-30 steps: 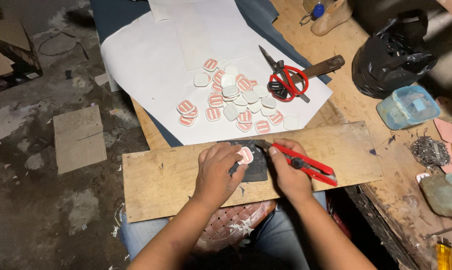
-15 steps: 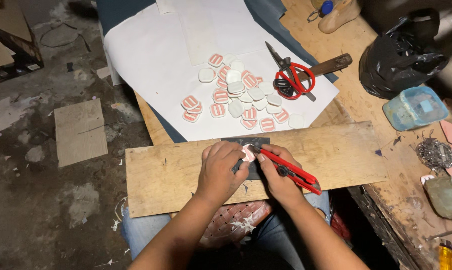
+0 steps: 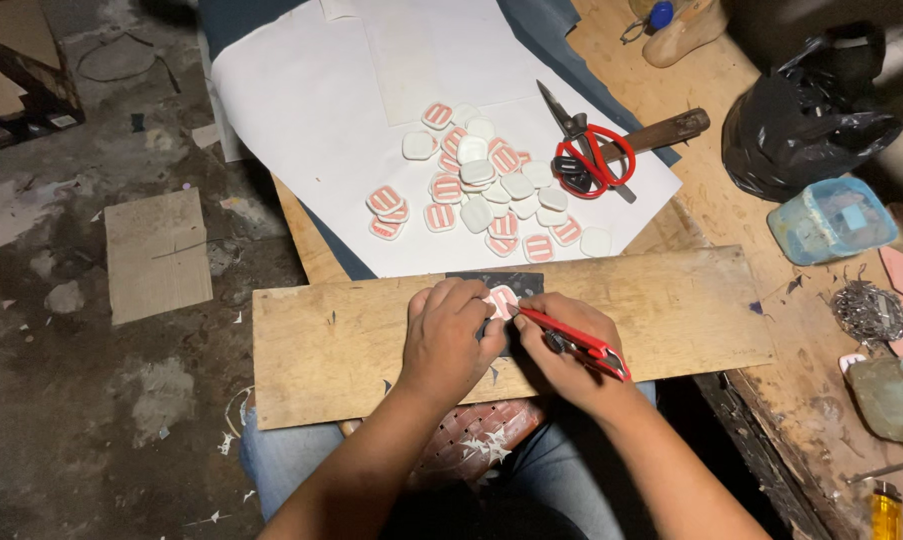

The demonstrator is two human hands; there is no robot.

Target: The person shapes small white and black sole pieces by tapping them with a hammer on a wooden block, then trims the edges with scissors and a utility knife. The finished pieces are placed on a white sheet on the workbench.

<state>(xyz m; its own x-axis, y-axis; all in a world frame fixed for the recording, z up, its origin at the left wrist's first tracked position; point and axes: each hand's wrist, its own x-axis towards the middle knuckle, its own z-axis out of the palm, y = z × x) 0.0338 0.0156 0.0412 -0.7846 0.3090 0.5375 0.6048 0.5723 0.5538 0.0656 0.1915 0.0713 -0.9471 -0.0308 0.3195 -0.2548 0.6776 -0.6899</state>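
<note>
A wooden board (image 3: 671, 310) lies across my lap. On it sits a small dark pad (image 3: 491, 283). My left hand (image 3: 449, 335) presses a small white and pink striped square piece (image 3: 500, 299) down on that pad. My right hand (image 3: 563, 350) grips a red utility knife (image 3: 571, 340), its tip at the piece's right edge. Beyond the board, a pile of several similar white and pink pieces (image 3: 481, 190) lies on a white sheet (image 3: 311, 110).
Red-handled scissors (image 3: 591, 155) and a wooden-handled hammer (image 3: 671, 128) rest on the sheet's right side. A black plastic bag (image 3: 806, 110), a pale blue box (image 3: 831, 220) and a heap of small metal bits (image 3: 868, 312) sit on the workbench at right. Cardboard scraps (image 3: 156, 255) lie on the floor at left.
Both hands stay on the piece at the pad. The knife has shifted slightly along the piece's edge; the view has moved a little.
</note>
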